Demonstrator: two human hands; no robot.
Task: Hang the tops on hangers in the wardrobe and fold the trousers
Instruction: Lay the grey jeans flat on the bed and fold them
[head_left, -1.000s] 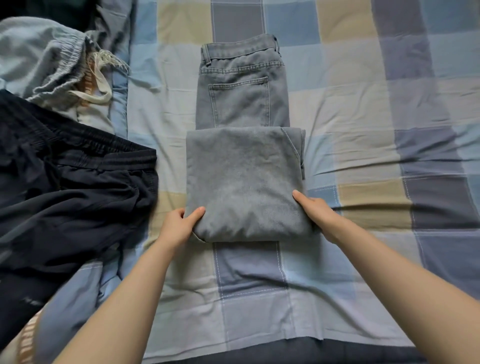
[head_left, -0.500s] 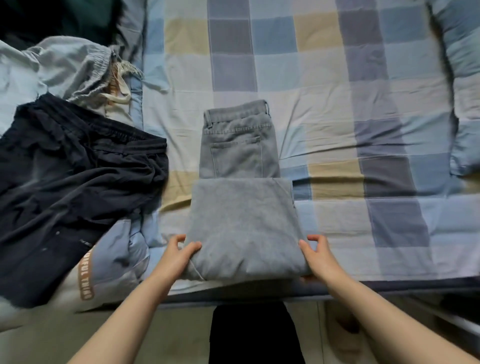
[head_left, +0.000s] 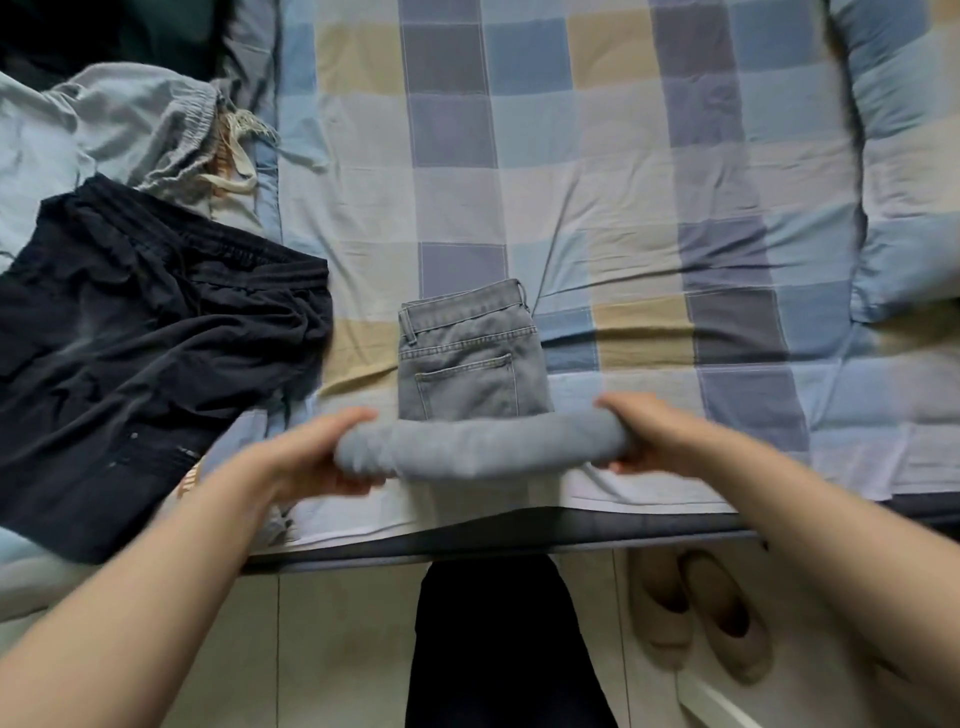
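Checked bedsheet (head_left: 597, 171) is covering the bed, wide bare stretch lying beyond the fingers; bed edge (head_left: 519, 530) is running just behind the wrists. Left hand (head_left: 311, 457) and right hand (head_left: 660, 431) are each gripping an end of the grey jeans (head_left: 470, 364), fingers curled round the blurred folded roll; waistband is lying flat past the fingertips. Black trousers (head_left: 145, 353) and light grey garment (head_left: 130, 119) are sitting outboard of the left fingers. Beige shoes (head_left: 701, 613) on the floor, under the right forearm.
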